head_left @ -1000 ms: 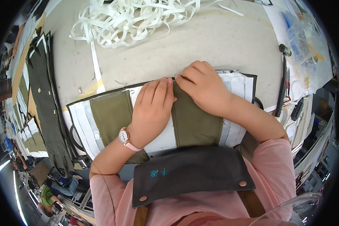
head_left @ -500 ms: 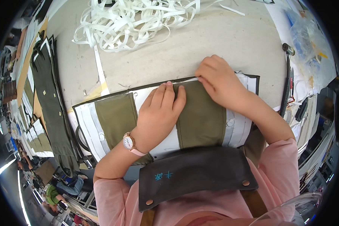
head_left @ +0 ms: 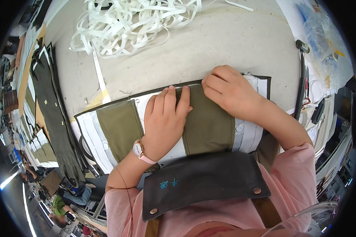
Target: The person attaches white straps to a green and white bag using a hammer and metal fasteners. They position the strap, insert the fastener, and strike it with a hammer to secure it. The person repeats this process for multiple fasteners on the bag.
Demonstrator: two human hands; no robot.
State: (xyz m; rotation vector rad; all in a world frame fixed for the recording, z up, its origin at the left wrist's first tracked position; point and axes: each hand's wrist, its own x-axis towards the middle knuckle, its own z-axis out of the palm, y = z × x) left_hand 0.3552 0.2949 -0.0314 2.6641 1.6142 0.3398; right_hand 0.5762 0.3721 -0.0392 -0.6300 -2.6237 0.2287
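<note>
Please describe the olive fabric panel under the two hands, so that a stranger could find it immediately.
On the grey table, a white-lined fabric piece lies before the person. Two olive panels sit on it. The right olive panel is meant: the left hand lies flat on it and the right hand presses its top edge, while the left olive panel lies untouched.

Sleeves (head_left: 294, 173): pink, short, ended well behind the fingers | watch (head_left: 138, 150): round pale dial, pink strap, worn on left wrist below the fingers | apron (head_left: 203, 183): dark grey bib, two studs, brown straps, blue embroidered mark
</note>
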